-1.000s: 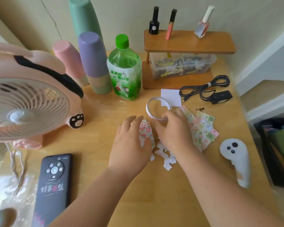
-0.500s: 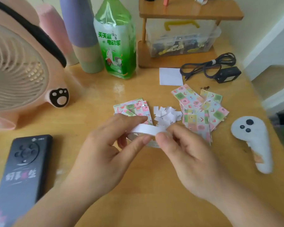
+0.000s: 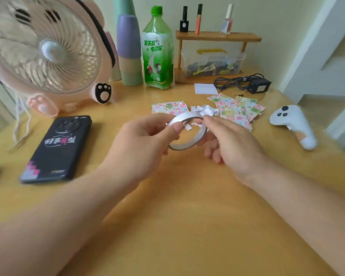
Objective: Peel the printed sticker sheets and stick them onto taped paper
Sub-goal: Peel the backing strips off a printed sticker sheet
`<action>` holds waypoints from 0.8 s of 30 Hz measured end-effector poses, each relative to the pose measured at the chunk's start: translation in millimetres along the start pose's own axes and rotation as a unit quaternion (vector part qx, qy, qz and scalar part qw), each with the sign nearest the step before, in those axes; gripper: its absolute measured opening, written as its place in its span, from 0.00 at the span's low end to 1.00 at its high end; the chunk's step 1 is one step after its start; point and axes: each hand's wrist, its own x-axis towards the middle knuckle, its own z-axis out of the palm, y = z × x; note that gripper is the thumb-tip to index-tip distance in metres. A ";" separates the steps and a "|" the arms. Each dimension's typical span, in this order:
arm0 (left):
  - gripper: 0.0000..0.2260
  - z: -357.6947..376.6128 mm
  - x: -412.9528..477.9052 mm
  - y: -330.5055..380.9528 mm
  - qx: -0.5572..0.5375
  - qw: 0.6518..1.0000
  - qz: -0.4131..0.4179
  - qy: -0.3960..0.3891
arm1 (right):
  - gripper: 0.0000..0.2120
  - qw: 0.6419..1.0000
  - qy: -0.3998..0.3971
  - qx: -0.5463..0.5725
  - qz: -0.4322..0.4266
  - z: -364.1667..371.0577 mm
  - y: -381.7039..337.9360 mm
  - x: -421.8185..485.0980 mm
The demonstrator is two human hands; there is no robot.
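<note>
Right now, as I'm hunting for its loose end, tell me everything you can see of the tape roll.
The tape roll is a thin white ring, tilted and held above the table. The left hand pinches its left rim; the right hand grips its right side. No loose end shows clearly.

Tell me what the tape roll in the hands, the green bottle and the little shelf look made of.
Tape roll: matte white, paper-like band, likely paper-backed tape; blurred, so unsure.
Green bottle: translucent green plastic, glossy, light showing through; printed label.
Shelf: seems wood, warm brown with a smooth satin sheen; grain too blurred to confirm.
</note>
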 end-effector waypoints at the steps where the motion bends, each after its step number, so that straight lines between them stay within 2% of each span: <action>1: 0.02 0.9 -5.0 1.0 0.010 1.000 -0.013 0.011 | 0.11 1.000 -0.012 0.009 0.013 0.5 -2.9 -3.1; 5: 0.04 3.0 -34.4 8.3 0.044 0.998 -0.047 0.020 | 0.14 0.991 -0.060 0.095 0.067 1.6 -19.3 -32.4; 7: 0.07 4.8 -51.9 11.9 0.064 0.996 -0.061 0.013 | 0.13 0.996 -0.061 0.063 0.035 -0.9 -24.9 -47.8; 10: 0.10 6.7 -69.2 11.1 0.024 0.996 -0.089 0.001 | 0.15 0.998 -0.057 0.001 -0.029 -1.5 -25.8 -63.9; 11: 0.11 6.7 -69.5 8.9 0.016 0.997 -0.081 0.002 | 0.15 0.997 -0.057 -0.003 -0.042 -1.1 -23.2 -65.2; 13: 0.15 4.1 -62.3 3.2 0.075 0.996 -0.041 0.015 | 0.13 0.996 -0.051 -0.029 -0.072 -0.4 -17.7 -61.4; 16: 0.14 -0.8 -41.2 2.3 0.142 0.990 -0.001 0.024 | 0.09 0.993 -0.058 -0.045 -0.091 -5.1 -14.1 -41.0; 18: 0.14 -2.2 -25.8 1.5 0.133 0.991 0.002 0.012 | 0.08 0.993 -0.084 -0.033 -0.077 -12.3 -12.1 -24.4; 21: 0.15 -2.6 -6.1 -7.0 0.074 0.997 0.005 0.004 | 0.12 0.989 -0.129 -0.026 -0.067 -20.6 -3.8 -9.2; 24: 0.25 -2.4 -1.0 -13.7 -0.049 0.999 0.020 -0.006 | 0.13 0.987 -0.136 -0.035 -0.072 -19.9 1.3 -9.7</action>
